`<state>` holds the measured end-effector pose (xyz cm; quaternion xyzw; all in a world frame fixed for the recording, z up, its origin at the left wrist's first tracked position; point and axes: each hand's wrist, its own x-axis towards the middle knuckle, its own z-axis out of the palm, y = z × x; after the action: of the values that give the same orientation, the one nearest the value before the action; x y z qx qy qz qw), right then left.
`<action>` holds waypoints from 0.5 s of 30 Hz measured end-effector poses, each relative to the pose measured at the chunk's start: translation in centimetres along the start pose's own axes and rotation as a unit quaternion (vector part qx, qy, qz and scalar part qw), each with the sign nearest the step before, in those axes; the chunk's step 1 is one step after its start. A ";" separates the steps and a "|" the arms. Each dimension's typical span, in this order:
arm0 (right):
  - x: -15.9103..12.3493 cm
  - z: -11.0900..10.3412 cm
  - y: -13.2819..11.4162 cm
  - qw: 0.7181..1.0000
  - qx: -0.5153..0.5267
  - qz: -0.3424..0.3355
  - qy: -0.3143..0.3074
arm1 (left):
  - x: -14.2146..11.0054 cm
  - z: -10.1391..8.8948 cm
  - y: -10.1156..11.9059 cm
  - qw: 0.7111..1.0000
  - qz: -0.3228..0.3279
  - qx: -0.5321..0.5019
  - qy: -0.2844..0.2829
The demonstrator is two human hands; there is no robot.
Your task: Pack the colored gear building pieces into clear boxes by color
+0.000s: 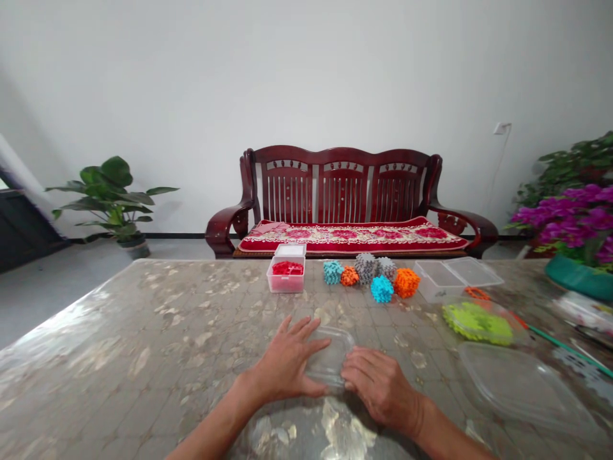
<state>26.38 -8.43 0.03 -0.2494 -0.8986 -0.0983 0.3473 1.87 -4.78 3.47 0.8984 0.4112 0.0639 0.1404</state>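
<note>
My left hand and my right hand press on opposite sides of a small clear plastic lid or box, flat on the marbled table top. Its exact form is hard to tell, since it is transparent and partly covered by my fingers. The fingers of both hands are spread over its edges. Nothing else touches either hand.
Beyond my hands stand a clear box of red pieces and several clusters of teal, orange and grey interlocking blocks. To the right lie clear lids, an open clear box and a tray of green pieces. A red wooden bench stands behind the table.
</note>
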 end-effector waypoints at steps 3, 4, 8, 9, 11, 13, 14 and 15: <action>0.6 -0.2 -0.3 1.000 -0.006 0.017 -0.011 | -0.5 0.1 0.3 1.000 0.003 -0.002 0.008; 0.8 -0.3 -0.3 1.000 -0.007 0.021 -0.013 | -0.6 0.1 0.5 1.000 0.001 -0.005 0.013; 1.5 -0.3 0.0 0.999 -0.003 0.044 0.001 | -0.6 0.0 0.8 0.998 -0.032 -0.024 0.047; 1.5 -0.2 0.1 0.999 -0.001 0.053 0.009 | -0.5 0.0 0.8 0.997 -0.051 -0.029 0.060; 1.7 0.0 0.2 0.997 0.002 0.069 0.031 | -0.3 0.3 0.7 0.990 -0.090 -0.051 0.095; 1.8 0.1 0.0 0.995 0.004 0.081 0.056 | -0.3 1.0 0.5 0.979 -0.119 -0.093 0.135; 1.9 0.2 -0.1 0.994 0.002 0.088 0.069 | -0.3 1.4 0.3 0.972 -0.131 -0.117 0.155; 2.0 0.3 -0.1 0.992 -0.004 0.098 0.080 | -0.3 1.9 0.2 0.964 -0.142 -0.140 0.174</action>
<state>24.85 -7.66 1.20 -0.3287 -0.8387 -0.0872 0.4254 2.25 -5.49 1.76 0.7770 0.5397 0.2556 0.1990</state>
